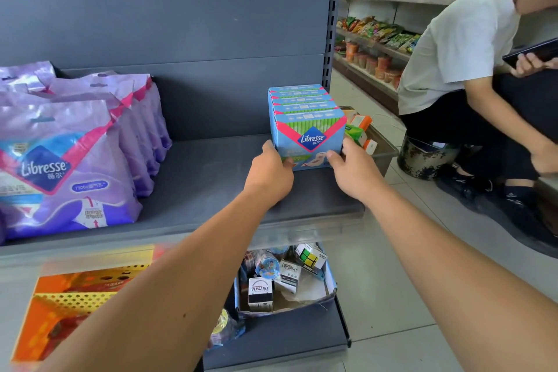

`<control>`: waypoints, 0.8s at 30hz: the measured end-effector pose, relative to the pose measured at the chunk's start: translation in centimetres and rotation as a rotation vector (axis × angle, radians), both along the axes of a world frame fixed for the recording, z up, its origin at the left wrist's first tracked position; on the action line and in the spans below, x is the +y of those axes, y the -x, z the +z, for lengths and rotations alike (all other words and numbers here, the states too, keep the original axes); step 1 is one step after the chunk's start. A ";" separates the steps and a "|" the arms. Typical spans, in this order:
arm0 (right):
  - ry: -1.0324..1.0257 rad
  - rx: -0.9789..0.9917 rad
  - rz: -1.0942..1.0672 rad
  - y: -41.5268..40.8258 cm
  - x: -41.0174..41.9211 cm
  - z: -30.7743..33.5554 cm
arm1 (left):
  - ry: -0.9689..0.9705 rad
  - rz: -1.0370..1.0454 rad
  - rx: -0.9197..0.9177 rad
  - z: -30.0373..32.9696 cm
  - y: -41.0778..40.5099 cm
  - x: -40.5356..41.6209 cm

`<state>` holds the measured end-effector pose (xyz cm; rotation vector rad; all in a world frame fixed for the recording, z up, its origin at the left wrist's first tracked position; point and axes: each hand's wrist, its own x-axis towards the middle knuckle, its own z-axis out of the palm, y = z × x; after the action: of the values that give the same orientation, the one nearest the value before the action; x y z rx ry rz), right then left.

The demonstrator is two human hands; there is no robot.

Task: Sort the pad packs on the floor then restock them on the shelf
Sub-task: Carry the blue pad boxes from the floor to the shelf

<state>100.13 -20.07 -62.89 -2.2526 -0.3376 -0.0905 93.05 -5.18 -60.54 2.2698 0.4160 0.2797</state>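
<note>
A row of blue pad boxes (308, 121) is stood on the right end of the grey shelf (211, 178), one behind another; five can be counted from their tops. The front box is held from both sides: the left hand (270, 174) is curled against its left lower edge, and the right hand (350, 172) is curled against its right lower edge, so each grip is pinched on the box rather than spread. At the left end of the shelf, well apart from the boxes, purple pad packs (69, 160) are lined up front to back; about five are seen, though the rear ones overlap and the count is unsure. Below the shelf, an open cardboard box (302, 303) is filled with small cartons, among them two white ones marked VERSATILE and a cube puzzle. Behind the blue boxes, a clear bin (383, 149) on the floor is loaded with small orange and green packets. An orange perforated basket (75, 305) is seen at lower left.
</note>
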 end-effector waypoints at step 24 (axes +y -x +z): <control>0.479 0.015 -0.302 21.6 -19.6 -0.3 | -0.487 -0.736 -0.144 -1.5 11.0 -17.9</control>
<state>78.51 -39.71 -63.17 -2.7652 -0.0027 -0.1650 82.00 -23.04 -61.99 2.6647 -0.6283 0.1657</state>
